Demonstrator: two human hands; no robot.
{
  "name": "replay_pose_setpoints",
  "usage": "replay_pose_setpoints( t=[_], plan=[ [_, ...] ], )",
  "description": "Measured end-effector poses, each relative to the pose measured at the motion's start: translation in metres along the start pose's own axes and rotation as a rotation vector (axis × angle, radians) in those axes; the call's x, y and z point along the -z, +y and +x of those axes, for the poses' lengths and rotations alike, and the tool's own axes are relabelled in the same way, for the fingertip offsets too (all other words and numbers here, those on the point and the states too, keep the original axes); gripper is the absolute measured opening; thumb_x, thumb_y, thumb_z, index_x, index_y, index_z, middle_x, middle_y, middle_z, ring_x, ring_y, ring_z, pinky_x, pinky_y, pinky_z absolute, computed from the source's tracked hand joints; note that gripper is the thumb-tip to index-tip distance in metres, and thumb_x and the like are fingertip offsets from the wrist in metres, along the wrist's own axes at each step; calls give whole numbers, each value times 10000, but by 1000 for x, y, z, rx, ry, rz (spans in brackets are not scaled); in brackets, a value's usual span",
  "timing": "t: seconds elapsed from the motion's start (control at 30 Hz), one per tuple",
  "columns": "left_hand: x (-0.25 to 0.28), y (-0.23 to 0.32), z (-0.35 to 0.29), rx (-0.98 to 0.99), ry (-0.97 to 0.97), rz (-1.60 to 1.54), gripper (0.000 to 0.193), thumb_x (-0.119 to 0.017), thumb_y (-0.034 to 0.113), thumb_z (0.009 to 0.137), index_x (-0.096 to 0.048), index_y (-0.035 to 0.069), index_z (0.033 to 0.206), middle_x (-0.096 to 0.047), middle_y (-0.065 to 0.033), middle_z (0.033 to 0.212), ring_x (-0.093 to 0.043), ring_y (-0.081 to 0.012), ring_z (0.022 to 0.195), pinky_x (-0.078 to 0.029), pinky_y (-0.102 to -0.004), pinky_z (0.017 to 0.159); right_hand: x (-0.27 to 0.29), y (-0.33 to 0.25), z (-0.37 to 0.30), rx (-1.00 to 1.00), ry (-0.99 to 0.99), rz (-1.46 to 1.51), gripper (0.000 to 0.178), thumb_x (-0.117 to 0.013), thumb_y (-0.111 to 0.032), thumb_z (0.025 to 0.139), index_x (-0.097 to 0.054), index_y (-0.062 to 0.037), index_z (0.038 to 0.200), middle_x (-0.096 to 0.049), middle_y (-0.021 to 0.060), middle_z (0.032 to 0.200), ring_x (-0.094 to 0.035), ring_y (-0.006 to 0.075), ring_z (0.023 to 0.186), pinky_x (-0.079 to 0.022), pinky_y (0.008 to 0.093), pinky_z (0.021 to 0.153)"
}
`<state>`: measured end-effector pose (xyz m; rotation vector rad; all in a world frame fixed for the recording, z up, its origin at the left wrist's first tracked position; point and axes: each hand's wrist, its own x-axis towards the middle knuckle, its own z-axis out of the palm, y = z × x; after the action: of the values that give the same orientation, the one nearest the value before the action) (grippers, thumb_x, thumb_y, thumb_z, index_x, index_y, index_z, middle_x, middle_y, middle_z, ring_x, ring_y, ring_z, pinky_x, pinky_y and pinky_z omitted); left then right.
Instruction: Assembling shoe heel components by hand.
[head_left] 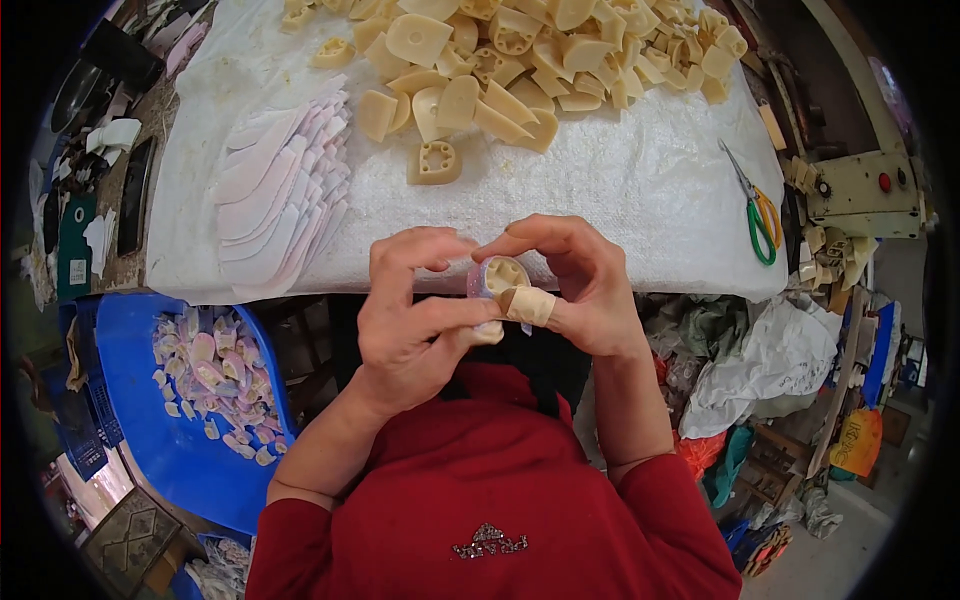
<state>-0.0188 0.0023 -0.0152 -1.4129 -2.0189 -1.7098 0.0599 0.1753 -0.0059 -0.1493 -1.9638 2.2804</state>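
In front of my chest, at the table's near edge, I hold a beige shoe heel (506, 272) with its hollow, ribbed end facing up. Shiny lilac covering material lies around its left side. My left hand (405, 310) grips the heel from the left, fingers bent. From the right, my right hand (592, 285) pinches it, the index finger on the covering and the thumb, wrapped in beige tape, across the near side. Fingers hide part of the heel. Beyond my hands a single bare heel (434, 163) lies on the white sheet (620, 200).
Bare beige heels (520, 60) form a large pile at the far side. Overlapping pale pink cover pieces (275, 195) lie left. Scissors (757, 205) with green and orange handles rest at right. A blue tub (150, 420) holds covered heels (215, 375). Crumpled plastic bags (765, 350) lie lower right.
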Motion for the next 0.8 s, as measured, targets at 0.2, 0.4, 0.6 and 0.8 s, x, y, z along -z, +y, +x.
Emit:
replay_pose_setpoints(
  t=[0.2,0.4,0.6,0.8],
  plan=[
    [-1,-2,-4,629,-263,-752,701,-453,436,920,-219,-8,1409,-452,-130,1227,-479,-170,1022,-397,-277,869,-8,-2,0,325,-50,-410,505,-768,-50,669,-558,13,1123,-647,113,1001,-573,214,927,-445,332,842],
    [-12,4,-7,817,-199,-1079,491,-369,264,952,-254,6,1353,-472,-79,1088,-478,-107,909,-396,-249,832,-18,9,0,437,1,-473,418,-712,-108,739,-577,-66,1133,-582,64,1048,-557,199,851,-492,276,656],
    [-13,8,-13,697,-156,-982,485,-362,335,969,-233,41,1332,-471,-79,1029,-482,-96,841,-413,-231,743,-28,5,-3,72,60,-30,294,-465,-278,949,-574,-47,1094,-485,60,1039,-566,119,705,-475,201,487],
    [-24,18,-13,571,-79,-642,561,-333,443,966,-260,6,1309,-448,-122,1134,-471,-144,977,-404,-268,841,-28,10,4,-121,-73,180,196,-551,-229,893,-588,-41,937,-597,62,764,-563,73,545,-448,197,351]
  ],
)
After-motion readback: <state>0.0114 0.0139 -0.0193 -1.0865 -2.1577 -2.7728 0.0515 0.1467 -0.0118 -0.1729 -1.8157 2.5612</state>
